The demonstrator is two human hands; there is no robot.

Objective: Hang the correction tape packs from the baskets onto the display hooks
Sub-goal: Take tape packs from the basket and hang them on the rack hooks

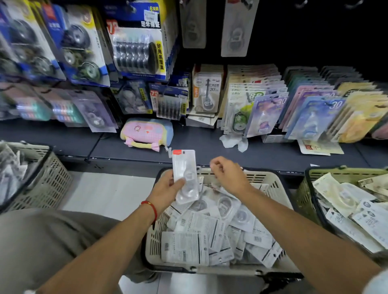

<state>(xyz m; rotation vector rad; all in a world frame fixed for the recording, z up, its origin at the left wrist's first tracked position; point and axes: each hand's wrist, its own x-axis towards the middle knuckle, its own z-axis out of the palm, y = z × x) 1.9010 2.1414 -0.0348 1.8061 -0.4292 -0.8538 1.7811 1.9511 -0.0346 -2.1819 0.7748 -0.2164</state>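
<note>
My left hand [168,184] grips a clear correction tape pack [184,174] upright above the middle basket [270,184], red hang-tab end pointing up toward the display hooks [184,2]. My right hand [227,175] hovers just beside it, fingers curled; whether it pinches anything I cannot tell.

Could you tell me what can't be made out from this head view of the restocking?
- Right hand: its curled fingers hide whether they pinch anything.
- Pack in the left hand: print too small and glare-washed to read.
- Middle basket: its bottom is buried under loose packs.
- Display hooks: cut off by the top edge, lost in darkness.
- Left basket: cut off by the left edge, contents blurred.
</note>
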